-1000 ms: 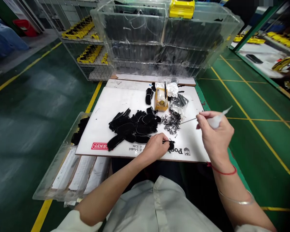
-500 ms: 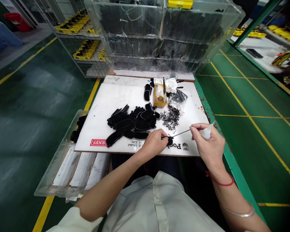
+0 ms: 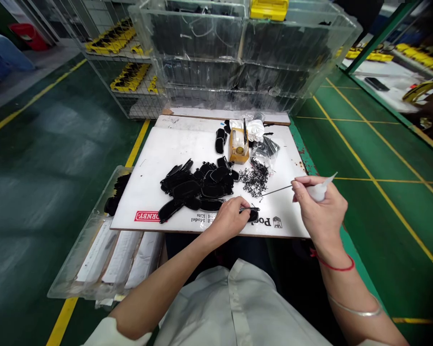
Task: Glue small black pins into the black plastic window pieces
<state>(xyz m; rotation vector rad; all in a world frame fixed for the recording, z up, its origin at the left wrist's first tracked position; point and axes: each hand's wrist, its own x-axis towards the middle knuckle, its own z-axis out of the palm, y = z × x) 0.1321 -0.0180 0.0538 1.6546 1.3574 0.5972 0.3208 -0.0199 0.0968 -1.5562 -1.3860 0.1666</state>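
Observation:
My left hand (image 3: 231, 218) is closed at the board's front edge, pinching a small glossy black piece (image 3: 253, 216), its exact kind unclear. In my right hand (image 3: 321, 211), off to the right, are a thin dark metal rod (image 3: 278, 190) and a small white squeeze bottle with a pointed nozzle (image 3: 318, 192). The rod's tip reaches the near edge of a heap of tiny black pin-like parts (image 3: 254, 177). Left of that heap lies a pile of flat, rounded black plates (image 3: 187, 188), close to my left fingers.
A small yellow-brown box (image 3: 238, 156) and a plastic bag of black parts (image 3: 266, 149) sit behind the heap on the white board (image 3: 137, 192). Large clear bins (image 3: 202, 43) stand behind. A clear tub with paper-covered packs (image 3: 67, 269) is at the left.
My right hand has moved right, drawing the rod's tip from the held black piece to the edge of the pin heap. My left hand still pinches the piece, slightly lower in view.

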